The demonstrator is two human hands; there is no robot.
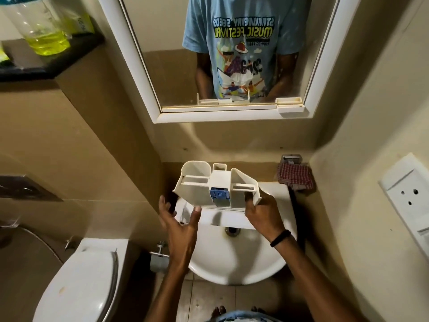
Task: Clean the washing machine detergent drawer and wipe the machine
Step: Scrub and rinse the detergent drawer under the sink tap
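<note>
Head view | centre: my right hand [262, 213] clamps drawer [197, 190] over sink [234, 276]; left hand [177, 219] spread beside it | step: drawer wash | next: likely steady it, run water

A dark shelf [76, 52] holds a yellow-liquid bottle [39, 26]; a checked cloth [294, 177] lies at the washbasin's [232, 259] back corner.

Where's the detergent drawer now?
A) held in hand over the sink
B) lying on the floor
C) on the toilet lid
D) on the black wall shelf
A: the right hand grips the right edge of the detergent drawer, holding it up over the sink, while the left hand is spread open at its lower left corner.
</note>
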